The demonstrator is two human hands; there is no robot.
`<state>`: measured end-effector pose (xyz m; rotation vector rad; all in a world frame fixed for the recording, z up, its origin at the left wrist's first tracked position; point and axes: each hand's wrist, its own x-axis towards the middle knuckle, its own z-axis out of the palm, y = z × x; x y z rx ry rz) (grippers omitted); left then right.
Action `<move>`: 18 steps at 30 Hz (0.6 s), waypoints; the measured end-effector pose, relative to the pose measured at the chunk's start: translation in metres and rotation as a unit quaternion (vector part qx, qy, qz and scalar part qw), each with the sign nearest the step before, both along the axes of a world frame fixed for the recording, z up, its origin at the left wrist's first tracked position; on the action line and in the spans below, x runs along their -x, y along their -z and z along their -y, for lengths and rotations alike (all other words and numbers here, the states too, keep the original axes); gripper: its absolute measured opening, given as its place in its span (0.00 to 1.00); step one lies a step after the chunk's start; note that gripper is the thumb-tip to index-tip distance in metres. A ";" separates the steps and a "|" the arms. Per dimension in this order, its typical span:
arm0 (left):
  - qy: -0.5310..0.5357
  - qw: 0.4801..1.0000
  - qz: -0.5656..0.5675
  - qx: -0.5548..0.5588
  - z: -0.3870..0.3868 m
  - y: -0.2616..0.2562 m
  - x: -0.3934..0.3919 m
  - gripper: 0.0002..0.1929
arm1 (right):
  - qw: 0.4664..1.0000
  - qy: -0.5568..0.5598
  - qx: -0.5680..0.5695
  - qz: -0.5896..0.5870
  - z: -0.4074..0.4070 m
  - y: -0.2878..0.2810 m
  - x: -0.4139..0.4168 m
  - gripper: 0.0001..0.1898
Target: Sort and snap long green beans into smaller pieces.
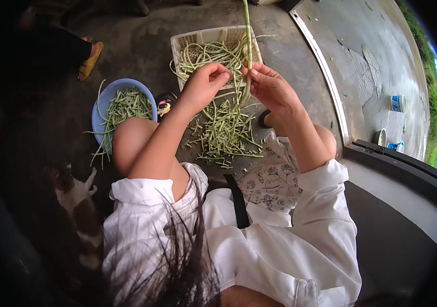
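Observation:
My right hand [272, 84] pinches a long yardlong bean [247, 42] between thumb and fingers; the pod rises past the top of the picture and its lower end bends below the fingers. Opposite it, my left hand [207, 84] has thumb and forefinger drawn together just left of the pod. Whether something thin is between those fingertips cannot be seen. Behind both hands stands a white plastic crate [203, 36] of whole beans [212, 53]. On the floor below them lies a heap of bean pieces and ends [228, 134].
At the left, a blue plastic basin [96, 107] contains cut bean pieces [132, 105], with long beans over its rim. A brown-and-white cat [84, 211] is on the floor. Another person's foot in a yellow sandal [90, 63] shows. Buckets [397, 103] stand outside past the door track [318, 65].

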<state>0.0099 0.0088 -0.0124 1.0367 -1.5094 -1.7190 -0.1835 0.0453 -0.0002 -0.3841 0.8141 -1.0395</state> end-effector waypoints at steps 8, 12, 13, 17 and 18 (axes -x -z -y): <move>0.109 0.985 -0.048 -0.124 0.000 -0.014 0.015 0.13 | 0.997 0.043 0.057 -0.041 0.009 -0.001 0.015 0.10; 0.163 0.975 -0.023 -0.151 0.011 -0.011 0.017 0.12 | 0.995 0.058 0.056 -0.060 0.008 0.001 0.015 0.10; 0.179 0.971 -0.017 -0.157 0.014 -0.010 0.018 0.12 | 0.994 0.071 0.048 -0.073 0.008 0.000 0.015 0.10; 0.181 0.974 0.016 -0.138 0.019 -0.006 0.014 0.09 | 0.993 0.096 0.029 -0.062 0.006 -0.007 0.008 0.10; 0.173 0.976 0.018 -0.128 0.019 -0.002 0.015 0.09 | 0.993 0.094 0.029 -0.061 0.007 -0.005 0.009 0.10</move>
